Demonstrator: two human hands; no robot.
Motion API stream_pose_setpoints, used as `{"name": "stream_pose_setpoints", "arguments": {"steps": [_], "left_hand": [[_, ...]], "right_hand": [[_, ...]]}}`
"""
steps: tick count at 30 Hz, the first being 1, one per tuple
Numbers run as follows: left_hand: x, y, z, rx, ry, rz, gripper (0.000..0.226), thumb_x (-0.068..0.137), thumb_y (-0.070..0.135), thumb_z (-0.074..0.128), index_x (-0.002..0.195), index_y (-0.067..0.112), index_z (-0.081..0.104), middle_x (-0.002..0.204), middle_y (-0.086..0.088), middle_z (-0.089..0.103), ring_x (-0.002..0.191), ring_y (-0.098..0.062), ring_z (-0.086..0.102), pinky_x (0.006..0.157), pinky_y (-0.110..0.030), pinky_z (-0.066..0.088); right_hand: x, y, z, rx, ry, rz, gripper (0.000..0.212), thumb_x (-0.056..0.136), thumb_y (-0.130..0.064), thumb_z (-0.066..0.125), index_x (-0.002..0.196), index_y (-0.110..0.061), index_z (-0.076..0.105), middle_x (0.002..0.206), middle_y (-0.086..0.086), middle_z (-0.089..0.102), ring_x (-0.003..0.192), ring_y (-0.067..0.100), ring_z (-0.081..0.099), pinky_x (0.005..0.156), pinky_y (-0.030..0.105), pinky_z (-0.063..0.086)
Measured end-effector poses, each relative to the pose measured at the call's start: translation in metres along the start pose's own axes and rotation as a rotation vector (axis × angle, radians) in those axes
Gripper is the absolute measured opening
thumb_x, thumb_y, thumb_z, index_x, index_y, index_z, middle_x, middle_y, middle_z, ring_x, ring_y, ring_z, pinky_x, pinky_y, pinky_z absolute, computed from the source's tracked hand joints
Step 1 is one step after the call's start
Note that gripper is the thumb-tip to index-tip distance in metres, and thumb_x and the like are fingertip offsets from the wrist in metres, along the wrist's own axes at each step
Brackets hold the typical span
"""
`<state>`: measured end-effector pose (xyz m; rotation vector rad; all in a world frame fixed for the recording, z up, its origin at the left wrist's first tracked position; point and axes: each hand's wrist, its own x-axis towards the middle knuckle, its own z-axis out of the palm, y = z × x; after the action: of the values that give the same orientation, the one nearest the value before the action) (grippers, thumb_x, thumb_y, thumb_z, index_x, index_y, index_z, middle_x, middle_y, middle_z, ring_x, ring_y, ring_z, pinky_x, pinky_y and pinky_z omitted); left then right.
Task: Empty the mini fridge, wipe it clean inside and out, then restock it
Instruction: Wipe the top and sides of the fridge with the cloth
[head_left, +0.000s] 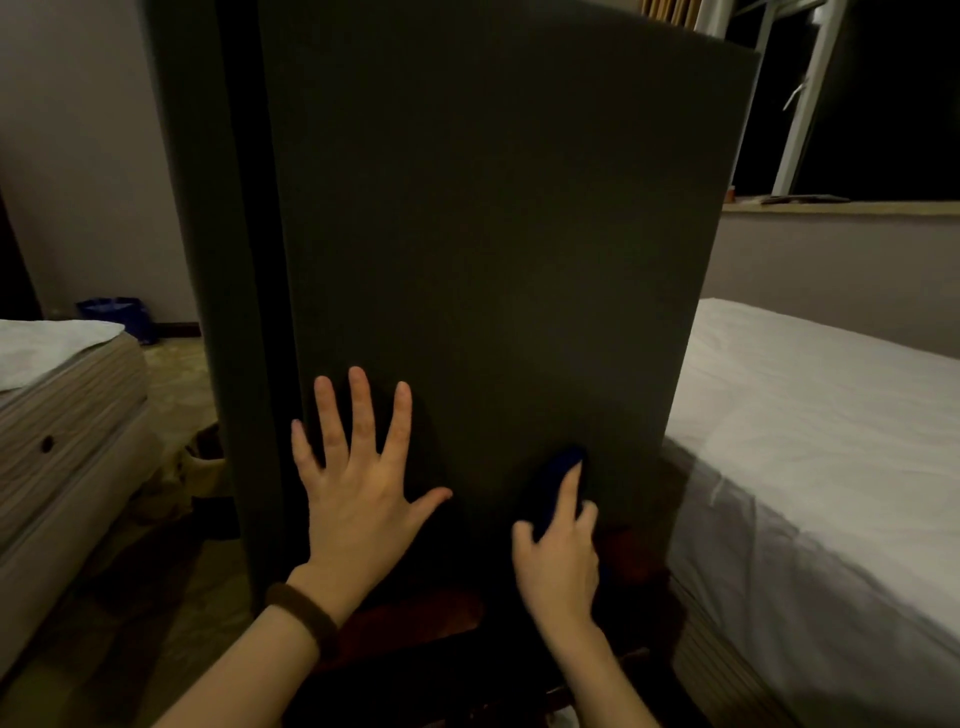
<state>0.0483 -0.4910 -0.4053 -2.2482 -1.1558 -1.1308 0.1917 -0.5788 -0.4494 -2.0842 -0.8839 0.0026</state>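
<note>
The mini fridge (483, 234) is a tall, matte dark-grey slab. The left hand (358, 493) lies flat on it, fingers spread; at its 3 o'clock the right hand (558, 551) grips a dark blue cloth (558, 478) against it.

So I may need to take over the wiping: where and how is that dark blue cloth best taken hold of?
Take the dark blue cloth by its upper end, the only part showing above the right hand, which presses it against the fridge panel. Come from above or the right: the left hand lies flat on the panel to its left. A pinch grip likely suits it.
</note>
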Motion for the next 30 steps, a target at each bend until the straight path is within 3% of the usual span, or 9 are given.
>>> {"name": "stream_pose_setpoints", "arguments": {"steps": [3,6,8,11,16,18,21,25,30], "left_hand": [[0.0,0.0,-0.001,0.011,-0.008,0.007,0.135,0.039,0.06,0.084,0.145,0.019,0.01,0.152,-0.011,-0.023,0.14,-0.035,-0.019,0.103,-0.063,0.009],[0.0,-0.001,-0.001,0.005,-0.005,0.008,0.135,0.038,0.059,0.084,0.145,0.02,0.011,0.152,-0.011,-0.023,0.14,-0.034,-0.019,0.103,-0.063,0.01],[0.0,0.0,-0.002,0.004,-0.004,0.008,0.134,0.039,0.058,0.084,0.145,0.02,0.011,0.152,-0.011,-0.022,0.141,-0.034,-0.018,0.103,-0.062,0.01],[-0.001,0.0,-0.002,0.01,0.011,0.008,0.135,0.038,0.059,0.084,0.144,0.02,0.009,0.153,-0.012,-0.019,0.141,-0.035,-0.015,0.102,-0.063,0.012],[-0.001,0.0,-0.003,-0.001,0.0,0.014,0.136,0.038,0.058,0.085,0.144,0.021,0.009,0.154,-0.011,-0.017,0.141,-0.035,-0.013,0.102,-0.062,0.013],[-0.001,0.0,-0.004,-0.003,-0.007,0.014,0.135,0.037,0.058,0.085,0.144,0.02,0.011,0.154,-0.011,-0.017,0.141,-0.035,-0.013,0.102,-0.062,0.013],[-0.001,-0.001,-0.003,-0.011,0.0,0.011,0.132,0.036,0.057,0.086,0.143,0.02,0.018,0.154,-0.011,-0.015,0.142,-0.035,-0.011,0.101,-0.063,0.017],[-0.001,-0.001,-0.003,-0.04,0.006,0.001,0.132,0.035,0.054,0.087,0.143,0.021,0.017,0.155,-0.009,-0.012,0.142,-0.034,-0.009,0.101,-0.062,0.019],[-0.001,-0.003,-0.006,-0.044,0.024,0.016,0.132,0.034,0.052,0.088,0.142,0.022,0.019,0.155,-0.008,-0.012,0.143,-0.031,-0.01,0.1,-0.059,0.022]], "right_hand": [[0.009,-0.002,-0.006,0.008,0.016,0.031,0.078,0.092,-0.03,0.047,0.148,-0.026,-0.007,0.132,0.011,0.031,0.103,0.032,0.054,0.082,0.036,0.044],[0.065,0.004,-0.038,0.315,0.176,0.221,0.071,0.091,-0.025,0.05,0.149,-0.029,0.009,0.141,0.015,0.035,0.119,0.038,0.045,0.096,0.042,0.038],[0.085,0.016,-0.048,0.473,0.239,0.342,0.067,0.09,-0.025,0.05,0.148,-0.033,0.016,0.139,0.013,0.042,0.12,0.038,0.045,0.1,0.045,0.036],[0.075,0.029,-0.036,0.66,0.228,0.514,0.06,0.093,-0.021,0.049,0.147,-0.026,0.023,0.141,0.012,0.042,0.122,0.036,0.044,0.101,0.041,0.035],[0.067,0.036,-0.025,1.012,0.069,0.803,0.068,0.092,-0.013,0.05,0.149,-0.022,0.014,0.143,0.013,0.037,0.118,0.035,0.048,0.098,0.045,0.042],[0.074,0.03,-0.035,0.992,0.075,0.744,0.071,0.089,-0.012,0.052,0.148,-0.023,0.016,0.143,0.013,0.038,0.119,0.035,0.048,0.1,0.047,0.041],[0.104,0.003,-0.074,0.874,0.168,0.461,0.058,0.085,-0.01,0.051,0.14,-0.02,0.035,0.132,0.015,0.05,0.11,0.034,0.053,0.097,0.043,0.044],[0.129,-0.047,-0.12,0.703,0.186,0.182,0.064,0.09,-0.019,0.051,0.147,-0.028,0.022,0.145,0.005,0.039,0.123,0.03,0.045,0.104,0.04,0.038],[0.106,-0.015,-0.089,0.588,0.207,0.255,0.06,0.092,-0.021,0.05,0.147,-0.024,0.024,0.139,0.011,0.044,0.122,0.035,0.044,0.1,0.039,0.035]]}}
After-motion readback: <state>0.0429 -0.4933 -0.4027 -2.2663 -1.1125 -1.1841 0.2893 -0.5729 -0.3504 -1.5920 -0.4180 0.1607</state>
